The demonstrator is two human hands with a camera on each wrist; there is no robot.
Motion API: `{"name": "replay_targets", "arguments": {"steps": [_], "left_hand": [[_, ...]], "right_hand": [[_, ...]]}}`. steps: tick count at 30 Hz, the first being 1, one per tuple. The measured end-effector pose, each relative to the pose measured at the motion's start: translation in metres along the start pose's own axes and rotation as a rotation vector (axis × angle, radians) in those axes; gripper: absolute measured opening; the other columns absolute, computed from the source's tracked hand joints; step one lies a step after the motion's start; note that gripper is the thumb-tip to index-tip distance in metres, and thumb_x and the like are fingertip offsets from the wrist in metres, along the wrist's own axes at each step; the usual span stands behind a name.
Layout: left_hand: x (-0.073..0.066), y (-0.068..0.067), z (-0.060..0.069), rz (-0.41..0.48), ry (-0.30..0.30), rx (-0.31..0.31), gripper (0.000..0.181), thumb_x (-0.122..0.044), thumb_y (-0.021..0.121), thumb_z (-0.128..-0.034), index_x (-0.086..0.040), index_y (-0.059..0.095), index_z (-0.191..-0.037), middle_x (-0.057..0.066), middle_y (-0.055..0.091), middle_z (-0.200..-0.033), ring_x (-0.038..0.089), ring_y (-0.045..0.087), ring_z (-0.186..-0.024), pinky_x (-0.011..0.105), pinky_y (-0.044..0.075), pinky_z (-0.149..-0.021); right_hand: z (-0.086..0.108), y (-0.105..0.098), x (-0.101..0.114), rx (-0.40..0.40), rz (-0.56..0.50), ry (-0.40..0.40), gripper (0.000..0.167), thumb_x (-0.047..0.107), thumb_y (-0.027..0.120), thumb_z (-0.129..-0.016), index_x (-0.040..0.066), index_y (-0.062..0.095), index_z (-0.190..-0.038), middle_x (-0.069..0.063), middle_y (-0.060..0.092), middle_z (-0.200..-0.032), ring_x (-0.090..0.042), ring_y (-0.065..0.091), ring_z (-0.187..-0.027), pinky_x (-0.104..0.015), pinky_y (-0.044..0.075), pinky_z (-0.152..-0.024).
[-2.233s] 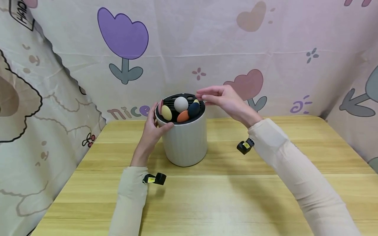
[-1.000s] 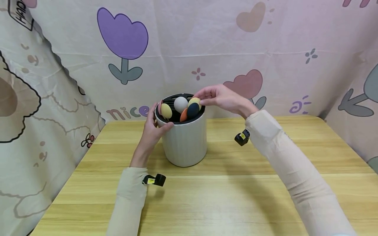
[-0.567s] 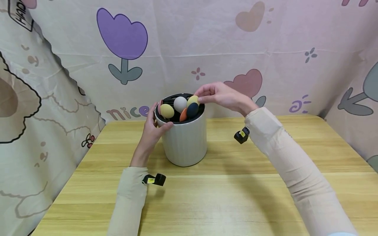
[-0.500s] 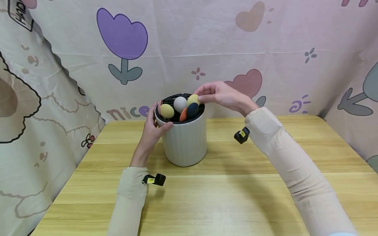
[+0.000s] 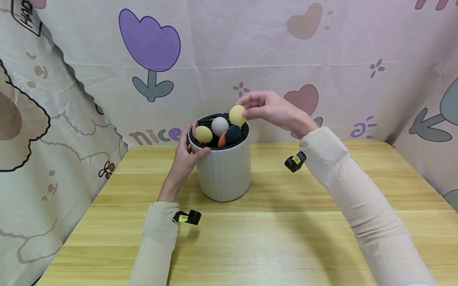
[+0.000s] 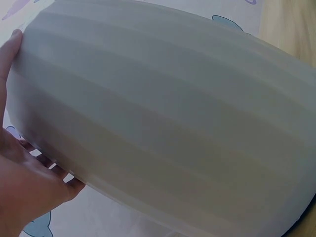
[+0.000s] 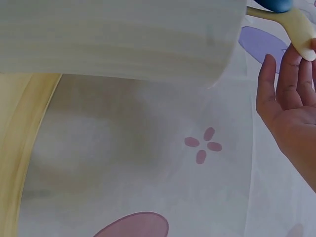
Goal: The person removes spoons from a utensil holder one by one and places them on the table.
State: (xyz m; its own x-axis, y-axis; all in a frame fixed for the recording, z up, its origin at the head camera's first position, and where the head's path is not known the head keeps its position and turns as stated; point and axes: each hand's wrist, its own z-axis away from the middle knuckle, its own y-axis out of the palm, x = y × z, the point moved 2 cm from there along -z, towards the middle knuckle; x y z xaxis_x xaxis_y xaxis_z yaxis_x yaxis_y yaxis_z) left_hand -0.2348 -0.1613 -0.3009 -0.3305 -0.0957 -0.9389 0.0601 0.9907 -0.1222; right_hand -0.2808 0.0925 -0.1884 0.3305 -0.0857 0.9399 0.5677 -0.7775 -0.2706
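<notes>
A white ribbed utensil holder (image 5: 225,174) with a black slotted insert stands on the table. My left hand (image 5: 180,159) grips its left side near the rim, thumb at the front. My right hand (image 5: 277,111) pinches the rounded end of a yellow spoon (image 5: 237,115) above the holder's right side. In the right wrist view, that spoon's thin handle (image 7: 264,14) runs back towards the holder. Around it in the holder are a white round-ended utensil (image 5: 220,126), a navy one (image 5: 233,134), an orange one (image 5: 222,139), another yellow one (image 5: 203,134) and a pink edge (image 5: 194,129).
The wooden table (image 5: 250,246) extends in front of the holder and to both sides. A patterned cloth (image 5: 214,47) hangs close behind the holder. More cloth (image 5: 71,178) hangs along the left side.
My right hand has taken hold of the yellow spoon and raised it above the rim. The other yellow utensil and the orange one have turned slightly. My left hand has stayed on the holder.
</notes>
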Motion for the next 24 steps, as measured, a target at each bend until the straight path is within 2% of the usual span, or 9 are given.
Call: {"name": "replay_targets", "arguments": {"steps": [7,13,16,19,21,24], "left_hand": [[0.0,0.001,0.0,-0.005,0.0,-0.001,0.102,-0.051,0.075,-0.0791,-0.016,0.016,-0.155,0.005,0.019,-0.158,0.021,0.016,-0.144,0.049,0.011,-0.115],[0.0,0.0,-0.001,-0.014,-0.002,-0.007,0.108,-0.059,0.075,-0.0746,-0.016,0.017,-0.155,0.005,0.018,-0.158,0.021,0.015,-0.144,0.05,0.01,-0.115],[0.0,0.0,-0.001,-0.017,-0.003,-0.007,0.106,-0.057,0.075,-0.076,-0.016,0.016,-0.155,0.005,0.018,-0.158,0.021,0.014,-0.144,0.05,0.01,-0.115],[0.0,0.0,-0.001,-0.022,-0.007,-0.007,0.102,-0.051,0.075,-0.0787,-0.016,0.016,-0.155,0.005,0.018,-0.158,0.021,0.015,-0.144,0.05,0.01,-0.115],[0.0,0.0,-0.001,-0.024,-0.008,-0.007,0.102,-0.052,0.075,-0.0785,-0.016,0.017,-0.155,0.005,0.018,-0.158,0.02,0.015,-0.144,0.049,0.01,-0.115],[0.0,-0.001,-0.001,-0.023,-0.006,-0.005,0.104,-0.054,0.075,-0.0777,-0.016,0.017,-0.155,0.004,0.018,-0.158,0.02,0.015,-0.144,0.05,0.011,-0.115]], "right_hand": [[0.0,-0.005,0.012,-0.071,-0.058,-0.053,0.031,-0.005,0.063,-0.089,-0.001,0.063,-0.12,-0.012,0.069,-0.105,-0.023,0.064,-0.095,-0.036,0.05,-0.09],[-0.002,-0.008,0.022,-0.123,-0.146,-0.122,0.035,-0.011,0.059,-0.09,-0.007,0.059,-0.124,-0.013,0.07,-0.103,-0.022,0.065,-0.093,-0.034,0.051,-0.088],[-0.001,-0.008,0.027,-0.143,-0.216,-0.134,0.034,-0.014,0.059,-0.088,-0.007,0.062,-0.121,-0.014,0.07,-0.099,-0.022,0.065,-0.091,-0.033,0.051,-0.086],[0.001,-0.008,0.032,-0.168,-0.272,-0.135,0.031,-0.014,0.06,-0.087,-0.002,0.068,-0.115,-0.015,0.069,-0.097,-0.022,0.063,-0.09,-0.032,0.05,-0.086],[0.002,-0.008,0.035,-0.192,-0.266,-0.14,0.03,-0.013,0.062,-0.087,0.0,0.07,-0.113,-0.015,0.069,-0.097,-0.022,0.063,-0.091,-0.032,0.05,-0.086],[0.004,-0.008,0.042,-0.238,-0.204,-0.134,0.029,-0.009,0.067,-0.085,0.003,0.071,-0.112,-0.013,0.07,-0.096,-0.023,0.061,-0.092,-0.031,0.048,-0.086]]}}
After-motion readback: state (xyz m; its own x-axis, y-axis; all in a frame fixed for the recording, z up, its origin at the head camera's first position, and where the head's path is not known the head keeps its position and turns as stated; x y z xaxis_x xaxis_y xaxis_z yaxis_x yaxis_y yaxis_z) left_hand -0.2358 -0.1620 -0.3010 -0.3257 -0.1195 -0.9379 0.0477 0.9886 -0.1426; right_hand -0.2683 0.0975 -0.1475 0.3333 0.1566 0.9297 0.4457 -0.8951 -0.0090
